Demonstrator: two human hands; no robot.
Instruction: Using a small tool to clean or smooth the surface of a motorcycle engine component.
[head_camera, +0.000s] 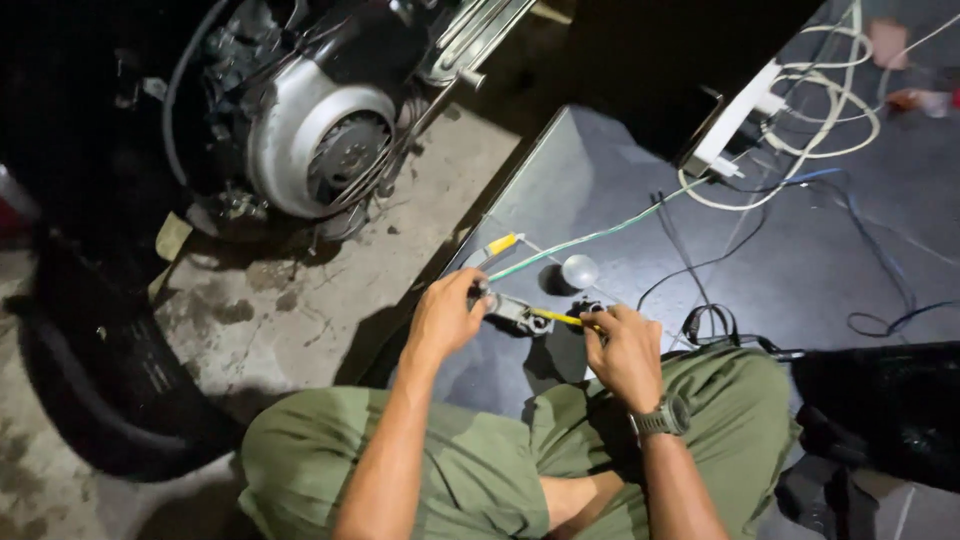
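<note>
part: small grey metal fitting (512, 311) on the dark floor panel (800, 270), just ahead of the knees
left hand (443, 318): closed on the fitting's left end
right hand (624, 350): pinching a yellow wire (556, 317) that runs into the fitting; watch (661, 418) on wrist
nearby: round bulb (579, 270) just behind; green-white wire (590, 237) running to a white power strip (745, 120)
far left: silver engine housing (315, 140) on concrete

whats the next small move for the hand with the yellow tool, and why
Probably steady the small metal part with the left hand and ease the yellow tool in the right hand further in: its tip already meets the part, and both hands sit close on it.
</note>
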